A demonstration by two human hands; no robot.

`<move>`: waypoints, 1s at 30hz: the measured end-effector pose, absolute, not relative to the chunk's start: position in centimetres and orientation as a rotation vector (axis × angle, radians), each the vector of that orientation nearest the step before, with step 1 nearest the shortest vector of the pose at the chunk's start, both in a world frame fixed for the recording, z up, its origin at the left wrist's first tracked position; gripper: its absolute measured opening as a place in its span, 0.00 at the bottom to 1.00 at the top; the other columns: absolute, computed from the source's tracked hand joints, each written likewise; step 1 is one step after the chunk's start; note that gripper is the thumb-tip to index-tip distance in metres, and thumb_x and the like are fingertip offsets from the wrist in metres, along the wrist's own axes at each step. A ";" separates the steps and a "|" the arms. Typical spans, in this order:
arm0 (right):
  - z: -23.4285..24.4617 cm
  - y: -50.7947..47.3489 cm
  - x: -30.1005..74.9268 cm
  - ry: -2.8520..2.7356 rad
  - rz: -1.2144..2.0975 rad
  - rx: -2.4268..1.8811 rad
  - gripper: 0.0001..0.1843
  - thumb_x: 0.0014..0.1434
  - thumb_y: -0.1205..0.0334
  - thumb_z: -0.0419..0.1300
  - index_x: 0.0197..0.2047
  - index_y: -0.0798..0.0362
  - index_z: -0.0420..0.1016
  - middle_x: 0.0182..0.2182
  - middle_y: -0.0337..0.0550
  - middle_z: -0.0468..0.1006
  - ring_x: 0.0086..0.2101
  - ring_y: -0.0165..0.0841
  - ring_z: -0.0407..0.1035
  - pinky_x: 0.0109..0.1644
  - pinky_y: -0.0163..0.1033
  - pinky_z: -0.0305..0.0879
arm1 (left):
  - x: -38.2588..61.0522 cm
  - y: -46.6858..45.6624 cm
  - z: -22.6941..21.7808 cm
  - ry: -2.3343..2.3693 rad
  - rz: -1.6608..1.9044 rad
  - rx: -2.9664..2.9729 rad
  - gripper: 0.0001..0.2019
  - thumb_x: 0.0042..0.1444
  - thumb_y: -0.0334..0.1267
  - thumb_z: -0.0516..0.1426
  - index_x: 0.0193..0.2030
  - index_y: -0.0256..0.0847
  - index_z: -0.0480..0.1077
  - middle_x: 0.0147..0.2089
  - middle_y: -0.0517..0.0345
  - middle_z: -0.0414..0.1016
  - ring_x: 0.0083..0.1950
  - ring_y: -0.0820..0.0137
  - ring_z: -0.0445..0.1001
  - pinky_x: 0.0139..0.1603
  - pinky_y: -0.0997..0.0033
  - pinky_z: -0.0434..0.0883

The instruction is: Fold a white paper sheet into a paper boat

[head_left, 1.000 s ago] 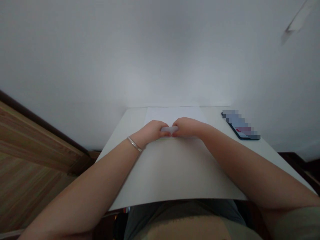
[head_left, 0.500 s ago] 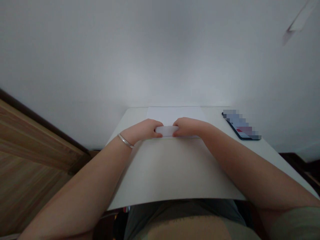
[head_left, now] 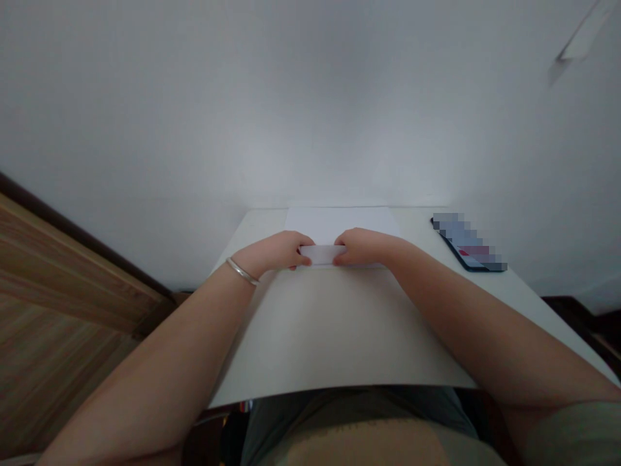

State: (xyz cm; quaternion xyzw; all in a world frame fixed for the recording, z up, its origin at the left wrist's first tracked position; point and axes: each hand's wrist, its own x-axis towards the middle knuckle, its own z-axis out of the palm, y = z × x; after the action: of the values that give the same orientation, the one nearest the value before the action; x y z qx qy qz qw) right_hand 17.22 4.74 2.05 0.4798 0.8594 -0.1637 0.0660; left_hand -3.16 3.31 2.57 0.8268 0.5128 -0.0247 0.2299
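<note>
A sheet of white paper (head_left: 339,223) lies on the white table, its far edge at the wall. Along its near edge a narrow white strip (head_left: 322,255) is raised between my hands; it looks like a fold of the same sheet, though its join is hidden. My left hand (head_left: 290,250), with a silver bangle at the wrist, pinches the strip's left end between thumb and fingers. At the other end, my right hand (head_left: 358,246) grips in the same way, thumb on the near side.
To the right on the table (head_left: 320,336) lies a phone (head_left: 466,243), its screen partly blurred out. A wall (head_left: 310,116) stands behind the table. Wooden panelling (head_left: 63,310) is at the left, beside the table.
My left hand has shifted very slightly left along the strip, its thumb moving with it. The right hand has barely moved and both keep their hold.
</note>
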 end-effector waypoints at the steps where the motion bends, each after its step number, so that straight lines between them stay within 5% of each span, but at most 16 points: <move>1: 2.1 4.7 17.2 2.589 -0.492 1.449 0.24 0.51 0.51 0.59 0.49 0.51 0.77 0.42 0.50 0.80 0.39 0.41 0.73 0.37 0.39 0.64 | -3.2 3.4 2.5 1.401 -0.060 2.269 0.14 0.48 0.38 0.55 0.40 0.37 0.75 0.27 0.57 0.75 0.27 0.69 0.70 0.28 0.73 0.62; 12: 2.2 4.7 17.2 2.591 -0.461 1.425 0.23 0.52 0.50 0.59 0.49 0.51 0.77 0.43 0.49 0.80 0.40 0.41 0.73 0.39 0.39 0.64 | -3.4 3.7 2.1 1.407 -0.087 2.227 0.15 0.51 0.34 0.53 0.45 0.38 0.73 0.31 0.56 0.76 0.26 0.70 0.72 0.30 0.73 0.65; 19: 2.0 4.9 17.2 2.591 -0.467 1.415 0.25 0.51 0.50 0.60 0.50 0.52 0.77 0.44 0.50 0.80 0.41 0.42 0.73 0.41 0.40 0.65 | -4.0 4.2 1.7 1.354 -0.030 2.353 0.17 0.48 0.38 0.55 0.46 0.39 0.72 0.38 0.55 0.77 0.38 0.67 0.73 0.37 0.73 0.65; 30: 2.2 4.9 17.0 2.560 -0.457 1.405 0.28 0.51 0.49 0.60 0.52 0.54 0.75 0.46 0.52 0.79 0.42 0.42 0.73 0.41 0.40 0.65 | -4.8 4.2 2.3 1.297 -0.114 2.252 0.27 0.44 0.44 0.59 0.53 0.39 0.66 0.37 0.58 0.73 0.36 0.69 0.70 0.36 0.74 0.64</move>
State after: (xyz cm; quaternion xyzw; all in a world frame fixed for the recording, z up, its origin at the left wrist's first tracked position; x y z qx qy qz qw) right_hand 17.02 4.95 2.17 0.4731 0.8625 -0.1539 0.0928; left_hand -4.76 4.21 2.25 0.8344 0.4804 -0.0421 0.2669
